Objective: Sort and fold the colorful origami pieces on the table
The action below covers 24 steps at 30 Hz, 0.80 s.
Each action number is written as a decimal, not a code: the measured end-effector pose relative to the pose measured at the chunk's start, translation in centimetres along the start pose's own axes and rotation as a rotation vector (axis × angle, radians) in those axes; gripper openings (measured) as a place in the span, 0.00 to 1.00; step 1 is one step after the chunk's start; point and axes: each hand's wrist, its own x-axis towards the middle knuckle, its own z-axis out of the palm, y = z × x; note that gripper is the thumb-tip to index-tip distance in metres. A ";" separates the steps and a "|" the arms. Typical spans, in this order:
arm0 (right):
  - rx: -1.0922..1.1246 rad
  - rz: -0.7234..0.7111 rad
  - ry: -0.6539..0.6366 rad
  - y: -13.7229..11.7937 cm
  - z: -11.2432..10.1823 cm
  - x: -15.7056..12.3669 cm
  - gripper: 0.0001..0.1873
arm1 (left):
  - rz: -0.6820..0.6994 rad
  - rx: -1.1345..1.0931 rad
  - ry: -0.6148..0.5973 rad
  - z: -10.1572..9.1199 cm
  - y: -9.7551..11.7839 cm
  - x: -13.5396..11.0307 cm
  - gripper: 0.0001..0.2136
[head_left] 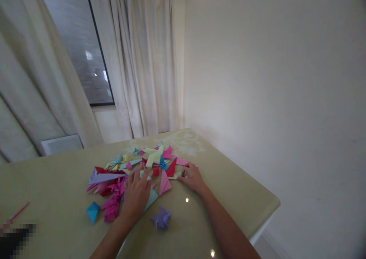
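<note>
A heap of folded paper pieces in many colours lies on the table, some shaped like birds or planes. My left hand [137,190] rests flat over the middle of the heap, fingers stretched forward. Beneath and beside it are a magenta folded paper figure [112,207] and a pale blue folded paper [151,200]. At the heap's right edge, my right hand [193,178] has its thumb and finger curled together at the end of a pale green paper strip [175,175]. Close by lie a red folded paper [171,168] and a pink paper triangle [164,183].
A purple origami figure [161,218] sits apart, nearer me; a blue folded paper [93,212] lies at left. A thin pink stick [20,211] is at far left beside a pixelated dark shape. Curtains [151,61] and a white wall [271,80] bound the table [228,183].
</note>
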 end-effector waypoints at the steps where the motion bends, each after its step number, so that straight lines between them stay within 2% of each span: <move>1: 0.015 0.001 -0.007 0.0 0.0 0.1 0.12 | 0.051 -0.072 -0.100 -0.1 0.5 -0.2 0.18; 4: 0.053 0.019 -0.021 0.3 -0.4 0.3 0.20 | 0.096 -0.167 -0.432 -0.1 2.7 0.1 0.12; 6: 0.070 0.046 -0.030 0.6 -0.7 0.3 0.26 | 0.055 -0.118 -0.513 0.3 4.0 0.7 0.11; 9: 0.092 0.120 -0.039 1.3 -1.3 -0.3 0.26 | 0.018 -0.063 -0.515 1.8 5.2 2.0 0.15; 13: 0.150 0.218 -0.044 2.6 -2.1 -1.3 0.16 | -0.040 -0.043 -0.559 3.3 5.3 3.3 0.13; 16: 0.206 0.242 -0.013 3.2 -2.8 -1.6 0.10 | -0.052 -0.044 -0.593 3.3 4.9 3.2 0.11; 19: 0.258 0.241 0.095 3.1 -3.3 -1.4 0.08 | -0.016 -0.041 -0.582 2.6 4.4 2.4 0.09; 22: 0.342 0.219 0.199 2.1 -3.1 -0.9 0.08 | 0.030 -0.040 -0.557 2.2 4.0 1.8 0.07; 24: 0.411 0.192 0.228 0.9 -2.5 -0.7 0.10 | 0.051 -0.035 -0.542 2.5 3.8 1.6 0.09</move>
